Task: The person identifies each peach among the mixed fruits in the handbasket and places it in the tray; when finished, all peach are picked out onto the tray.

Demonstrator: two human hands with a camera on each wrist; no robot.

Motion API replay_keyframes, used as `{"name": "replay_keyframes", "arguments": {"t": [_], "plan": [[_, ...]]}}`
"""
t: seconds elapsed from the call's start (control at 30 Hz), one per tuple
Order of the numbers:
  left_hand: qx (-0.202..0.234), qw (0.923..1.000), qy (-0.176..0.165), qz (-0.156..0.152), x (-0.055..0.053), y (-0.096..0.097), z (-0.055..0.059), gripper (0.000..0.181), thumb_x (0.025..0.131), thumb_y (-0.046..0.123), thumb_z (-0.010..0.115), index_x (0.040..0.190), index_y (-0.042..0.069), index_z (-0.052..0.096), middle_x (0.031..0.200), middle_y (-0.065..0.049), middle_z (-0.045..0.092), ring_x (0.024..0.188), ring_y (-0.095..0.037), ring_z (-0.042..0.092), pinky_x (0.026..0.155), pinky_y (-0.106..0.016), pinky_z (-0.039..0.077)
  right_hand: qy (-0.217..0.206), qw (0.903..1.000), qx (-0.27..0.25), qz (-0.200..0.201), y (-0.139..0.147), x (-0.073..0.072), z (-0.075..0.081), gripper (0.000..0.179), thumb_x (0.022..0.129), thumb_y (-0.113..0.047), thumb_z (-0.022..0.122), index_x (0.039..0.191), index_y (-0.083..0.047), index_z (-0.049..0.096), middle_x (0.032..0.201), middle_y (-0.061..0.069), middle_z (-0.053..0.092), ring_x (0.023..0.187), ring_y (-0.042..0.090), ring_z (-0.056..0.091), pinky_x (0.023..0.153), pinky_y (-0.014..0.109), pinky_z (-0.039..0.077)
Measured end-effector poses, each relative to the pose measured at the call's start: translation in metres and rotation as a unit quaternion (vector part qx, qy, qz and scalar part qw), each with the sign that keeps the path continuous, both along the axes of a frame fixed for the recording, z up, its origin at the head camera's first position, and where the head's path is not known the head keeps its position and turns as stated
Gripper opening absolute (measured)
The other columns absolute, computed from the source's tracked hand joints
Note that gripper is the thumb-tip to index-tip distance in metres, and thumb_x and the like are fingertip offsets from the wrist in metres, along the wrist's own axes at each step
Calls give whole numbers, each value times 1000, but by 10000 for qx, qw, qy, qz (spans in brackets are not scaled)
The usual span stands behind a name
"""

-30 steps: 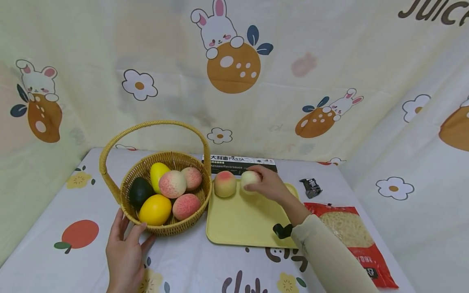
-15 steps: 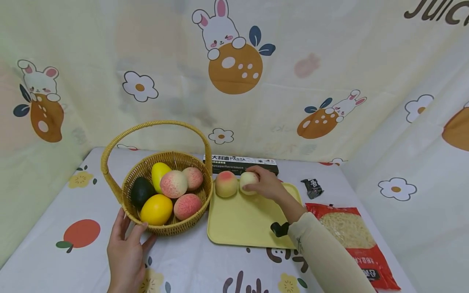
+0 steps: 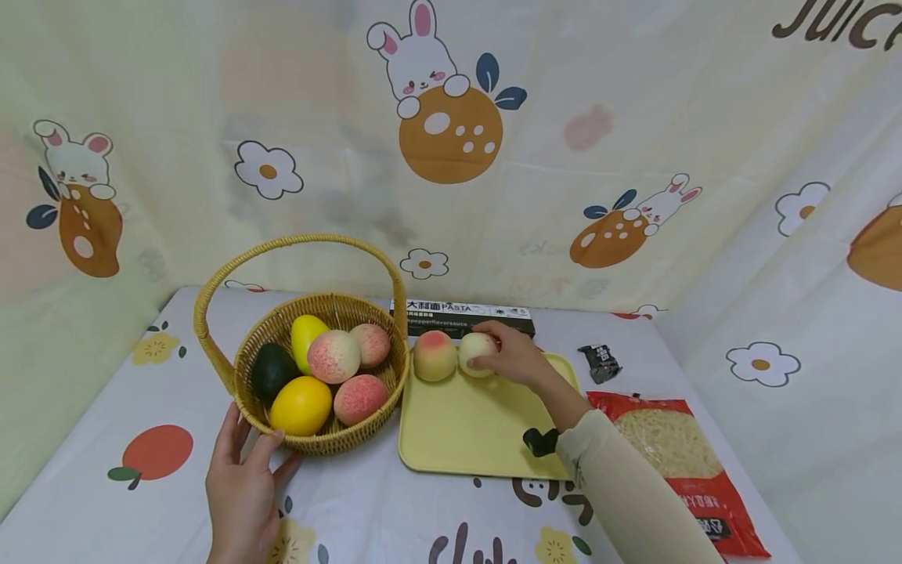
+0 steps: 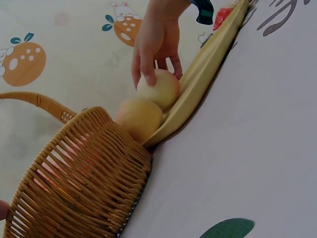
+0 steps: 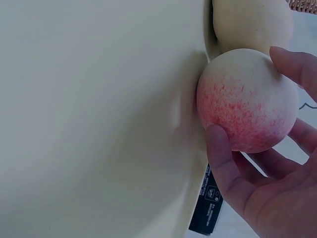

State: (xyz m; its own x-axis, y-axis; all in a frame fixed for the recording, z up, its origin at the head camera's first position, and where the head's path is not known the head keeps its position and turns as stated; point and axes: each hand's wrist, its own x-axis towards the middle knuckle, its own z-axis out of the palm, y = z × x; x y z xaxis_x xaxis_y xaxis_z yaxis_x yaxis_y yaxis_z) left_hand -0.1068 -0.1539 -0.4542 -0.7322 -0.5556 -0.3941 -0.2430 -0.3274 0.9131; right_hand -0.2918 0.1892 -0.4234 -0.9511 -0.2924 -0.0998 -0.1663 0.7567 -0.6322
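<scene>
A pale peach with pink speckles [image 5: 247, 101] is held between the thumb and fingers of my right hand [image 3: 517, 356], at the back of the yellow tray [image 3: 472, 431]. Just left of it, close alongside, sits a second peach with a red-blushed top [image 3: 434, 356]. My left hand [image 3: 243, 489] grips the near left side of a wicker basket [image 3: 338, 445], thumb at the rim and fingers against the outer wall. Inside the basket lie several fruits: speckled peaches [image 3: 333, 357], a yellow mango-like fruit [image 3: 301, 406], a lemon-yellow one [image 3: 307, 335] and a dark green avocado-like one [image 3: 272, 374].
Behind the tray stands a black and white pasta box [image 3: 461, 317]. On the right lie a small black packet [image 3: 600, 363] and a red bag of noodles [image 3: 676, 454]. The basket's tall arched handle [image 3: 303, 240] rises above the fruit. A printed curtain hangs behind the table.
Hardly anything differs. My right hand and the pale peach have shifted very slightly left toward the other peach; my left hand stays on the basket.
</scene>
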Motion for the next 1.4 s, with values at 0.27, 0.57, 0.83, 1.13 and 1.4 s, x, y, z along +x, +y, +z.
{"name": "replay_keyframes", "arguments": {"t": [0.27,0.57,0.83,1.13,1.4], "plan": [[-10,10000,-13,2,0,0,1,84,103,10,58,168,44,17,179,0,16,159,-38,33,103,-65,50,83,9999,-8,-110,9,1,2,68,89,-32,83,149,-14,57,138,17,67,116,32,65,96,50,56],[-43,10000,-22,64,0,0,1,84,103,10,58,168,45,18,179,0,16,159,-38,33,103,-66,50,111,9994,-305,-145,23,12,13,67,91,-32,81,150,-14,56,150,19,60,138,43,59,109,58,53],[47,9999,-61,74,0,1,1,85,102,9,59,169,43,17,180,0,15,159,-39,32,104,-66,50,862,9956,-281,-236,37,47,23,59,94,-31,79,147,-14,59,142,18,66,119,36,69,97,54,59],[64,10000,5,45,1,0,-2,85,103,10,58,169,42,16,180,0,14,160,-39,30,103,-66,50,775,9895,-1210,-128,16,93,44,49,92,-29,83,136,-20,65,128,10,72,105,22,71,82,34,59],[61,10000,46,19,0,-1,-1,86,102,8,57,169,43,16,180,1,14,160,-38,30,103,-65,51,995,9847,-1304,593,-30,104,54,51,88,-25,86,135,-19,67,127,4,73,101,21,70,76,30,62]]}}
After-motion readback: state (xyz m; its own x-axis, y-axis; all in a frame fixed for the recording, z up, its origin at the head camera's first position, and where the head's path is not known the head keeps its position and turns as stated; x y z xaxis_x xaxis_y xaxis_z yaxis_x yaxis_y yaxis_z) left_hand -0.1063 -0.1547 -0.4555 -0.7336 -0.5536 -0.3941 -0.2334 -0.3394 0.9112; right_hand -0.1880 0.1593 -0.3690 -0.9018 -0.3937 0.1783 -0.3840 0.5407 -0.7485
